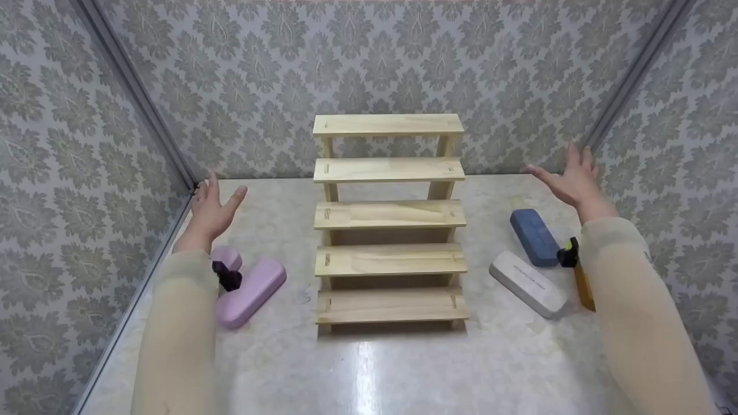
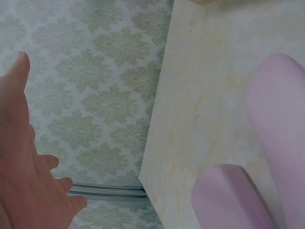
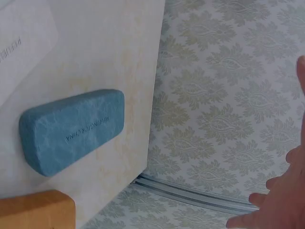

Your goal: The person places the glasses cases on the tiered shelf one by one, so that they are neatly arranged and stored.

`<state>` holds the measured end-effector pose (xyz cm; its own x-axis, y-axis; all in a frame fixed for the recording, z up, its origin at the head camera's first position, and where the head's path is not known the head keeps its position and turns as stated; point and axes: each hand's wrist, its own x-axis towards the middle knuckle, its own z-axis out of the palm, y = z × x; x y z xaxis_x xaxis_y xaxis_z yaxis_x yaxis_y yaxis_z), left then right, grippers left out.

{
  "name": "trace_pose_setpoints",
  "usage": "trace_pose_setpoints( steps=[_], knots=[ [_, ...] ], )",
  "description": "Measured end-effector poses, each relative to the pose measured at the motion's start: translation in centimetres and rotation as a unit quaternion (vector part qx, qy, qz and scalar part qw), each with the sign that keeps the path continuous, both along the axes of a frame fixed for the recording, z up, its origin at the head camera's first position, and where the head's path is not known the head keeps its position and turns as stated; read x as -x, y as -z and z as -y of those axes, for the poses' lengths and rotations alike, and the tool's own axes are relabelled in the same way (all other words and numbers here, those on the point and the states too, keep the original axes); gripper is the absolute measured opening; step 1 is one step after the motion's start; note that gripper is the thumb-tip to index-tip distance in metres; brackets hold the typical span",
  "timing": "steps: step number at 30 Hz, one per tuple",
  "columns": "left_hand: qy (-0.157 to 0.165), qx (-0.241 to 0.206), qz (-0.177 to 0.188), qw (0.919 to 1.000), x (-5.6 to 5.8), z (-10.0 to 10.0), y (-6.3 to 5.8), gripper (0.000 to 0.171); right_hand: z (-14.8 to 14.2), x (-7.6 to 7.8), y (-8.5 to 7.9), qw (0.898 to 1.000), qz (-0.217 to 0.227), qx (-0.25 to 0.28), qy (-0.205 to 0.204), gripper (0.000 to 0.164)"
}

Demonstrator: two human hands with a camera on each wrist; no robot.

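My left hand point(image 1: 209, 216) is held over the left side of the table with fingers spread and nothing in it. Below its wrist lie two pink glasses cases, a long one point(image 1: 253, 293) and another point(image 1: 229, 257) partly hidden by the sleeve and wrist camera. On the far right my right hand point(image 1: 573, 180) is raised, thumb out and fingers extended, also holding nothing. Nearest to it is a blue glasses case point(image 1: 534, 236). Beside that lie a white case point(image 1: 527, 283) with small print and an orange-brown case point(image 3: 38, 211), largely covered by the right sleeve in the head view.
A five-step wooden rack point(image 1: 390, 214) stands in the middle of the table point(image 1: 277, 369), between the hands. Patterned walls point(image 1: 357, 63) close off the back and both sides, with metal strips point(image 1: 138, 98) along the corners.
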<state>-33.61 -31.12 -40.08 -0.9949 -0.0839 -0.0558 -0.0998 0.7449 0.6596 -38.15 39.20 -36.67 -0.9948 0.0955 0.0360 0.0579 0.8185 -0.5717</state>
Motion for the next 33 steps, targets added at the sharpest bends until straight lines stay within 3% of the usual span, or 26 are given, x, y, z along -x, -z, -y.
trace_pose_setpoints(
  steps=[3,7,12,16,20,22,23,27,30,33],
  knots=[
    [-0.002,-0.076,-0.006,0.9971,-0.3,-0.2,0.5,0.099,-0.2,-0.4,0.6,0.997,-0.032,0.066,-0.005,0.112],
    [-0.013,-0.168,-0.013,0.9857,-1.0,-0.7,1.4,0.094,-0.3,-1.1,1.5,0.985,-0.071,0.156,-0.007,0.100],
    [-0.031,-0.288,-0.023,0.9567,-2.1,-1.8,2.5,0.086,-0.5,-2.5,2.8,0.965,-0.106,0.241,0.012,0.084],
    [-0.039,-0.366,-0.016,0.9295,-3.3,-3.0,3.3,0.084,-0.5,-4.1,3.9,0.941,-0.117,0.315,0.033,0.077],
    [-0.030,-0.405,-0.010,0.9137,-4.8,-4.1,4.6,0.080,-0.4,-5.8,5.2,0.911,-0.124,0.390,0.046,0.071],
    [-0.025,-0.423,-0.010,0.9057,-5.5,-4.7,5.4,0.077,-0.5,-6.7,5.8,0.901,-0.127,0.413,0.049,0.069],
    [-0.023,-0.424,-0.009,0.9054,-5.8,-5.0,5.8,0.075,-0.6,-7.1,6.1,0.896,-0.128,0.421,0.051,0.067],
    [-0.027,-0.432,0.003,0.9014,-7.3,-6.6,7.3,0.071,-0.7,-8.9,7.3,0.887,-0.134,0.436,0.063,0.062],
    [-0.023,-0.430,0.009,0.9026,-8.5,-7.8,8.6,0.065,-0.6,-10.1,8.5,0.884,-0.135,0.440,0.082,0.060],
    [-0.012,-0.446,0.006,0.8949,-9.6,-9.0,10.3,0.058,-0.5,-11.3,9.7,0.881,-0.125,0.445,0.097,0.060]
  ],
)
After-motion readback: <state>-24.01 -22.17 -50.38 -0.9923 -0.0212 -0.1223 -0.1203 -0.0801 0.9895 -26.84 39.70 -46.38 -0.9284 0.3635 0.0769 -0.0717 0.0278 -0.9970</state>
